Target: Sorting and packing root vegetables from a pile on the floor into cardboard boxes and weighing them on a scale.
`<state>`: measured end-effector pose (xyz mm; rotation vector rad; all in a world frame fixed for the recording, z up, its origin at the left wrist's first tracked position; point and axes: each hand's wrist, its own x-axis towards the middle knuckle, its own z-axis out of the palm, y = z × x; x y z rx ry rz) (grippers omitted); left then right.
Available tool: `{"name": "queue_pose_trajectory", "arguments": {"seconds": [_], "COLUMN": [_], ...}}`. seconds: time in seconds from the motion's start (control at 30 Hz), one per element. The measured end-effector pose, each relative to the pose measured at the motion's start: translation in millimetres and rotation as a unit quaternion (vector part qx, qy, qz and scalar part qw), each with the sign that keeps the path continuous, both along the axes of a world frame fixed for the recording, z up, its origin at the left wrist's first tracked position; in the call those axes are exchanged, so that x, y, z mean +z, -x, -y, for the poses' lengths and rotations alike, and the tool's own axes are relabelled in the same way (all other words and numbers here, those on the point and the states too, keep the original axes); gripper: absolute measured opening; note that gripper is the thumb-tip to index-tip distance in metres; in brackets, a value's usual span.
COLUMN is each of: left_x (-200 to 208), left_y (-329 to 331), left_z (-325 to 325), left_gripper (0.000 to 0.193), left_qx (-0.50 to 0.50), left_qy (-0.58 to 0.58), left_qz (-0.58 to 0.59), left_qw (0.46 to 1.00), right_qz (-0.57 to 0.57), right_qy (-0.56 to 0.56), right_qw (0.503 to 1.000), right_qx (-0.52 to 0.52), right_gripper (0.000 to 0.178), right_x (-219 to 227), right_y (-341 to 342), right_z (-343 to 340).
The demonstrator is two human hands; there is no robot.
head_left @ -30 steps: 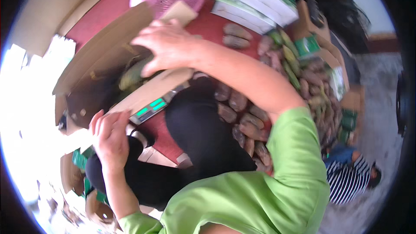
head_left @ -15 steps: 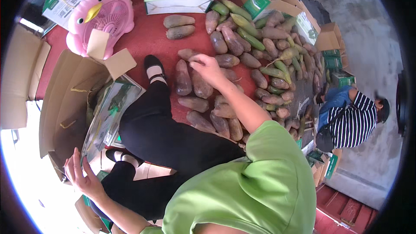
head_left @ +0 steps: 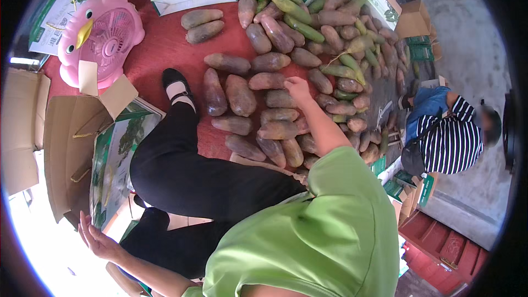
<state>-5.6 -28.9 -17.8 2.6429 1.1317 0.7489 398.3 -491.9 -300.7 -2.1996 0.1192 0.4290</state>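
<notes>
Near the centre of the frame lies a plump, elongated root, purplish brown with a dull sheen and rounded ends, among similar roots on the red floor covering. The right hand has its curled fingers at the root's right end, though I cannot tell whether they grip it; at lower left, the left hand's fingers are spread apart

left grip: loosely spread | right arm: stretched forward | right grip: fingers curled
</notes>
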Motion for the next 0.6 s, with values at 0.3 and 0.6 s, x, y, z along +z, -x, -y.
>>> {"name": "queue_pose_trajectory", "arguments": {"seconds": [0.3, 0.6], "left_x": [-9.8, -16.4], "left_y": [9.5, 5.7], "left_z": [-9.2, -10.8], "left_gripper": [0.046, 0.057], "left_qx": [0.034, 0.057], "left_qy": [-0.048, -0.021], "left_qz": [0.021, 0.019], "left_qw": [0.998, 0.998], "right_qz": [-0.098, -0.071], "right_qy": [-0.09, -0.34], "right_qw": [0.944, 0.842], "right_qx": [-0.301, -0.413], "right_gripper": [0.028, 0.047], "right_x": [16.1, -14.4], "right_y": [-65.4, -119.2], "right_z": [66.2, 114.0]}}
